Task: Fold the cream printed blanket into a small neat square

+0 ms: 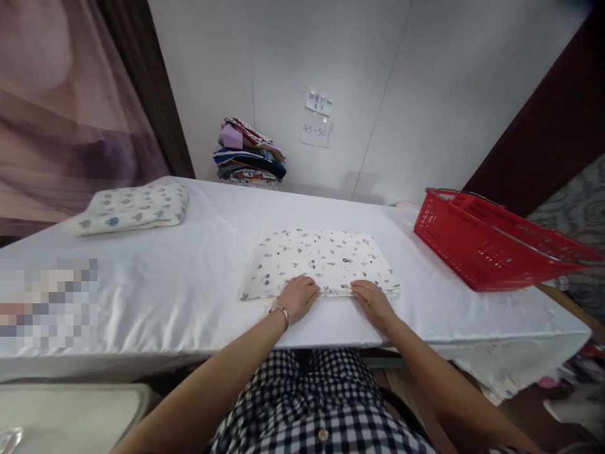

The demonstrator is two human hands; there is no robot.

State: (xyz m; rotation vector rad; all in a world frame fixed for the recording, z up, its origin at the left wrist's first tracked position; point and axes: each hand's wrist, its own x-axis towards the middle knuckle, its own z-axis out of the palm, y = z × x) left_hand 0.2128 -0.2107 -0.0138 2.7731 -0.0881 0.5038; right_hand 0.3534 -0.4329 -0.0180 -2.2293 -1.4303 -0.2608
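Note:
A white cloth printed with small motifs lies folded into a flat rectangle in front of me in the head view. My left hand, with a bracelet at its wrist, is closed over the cloth's near edge, left of the middle. Farther right on that same edge, my right hand has its fingers drawn together on the fabric. The thumbs and the underside of the edge are mostly hidden. The cloth's layers show along the near side, by the right hand.
A white-covered table carries everything. Another folded cloth, with a grey print, lies at the back left. A red plastic basket stands on the right. Stacked folded fabrics rise behind the table against the wall, near paper signs.

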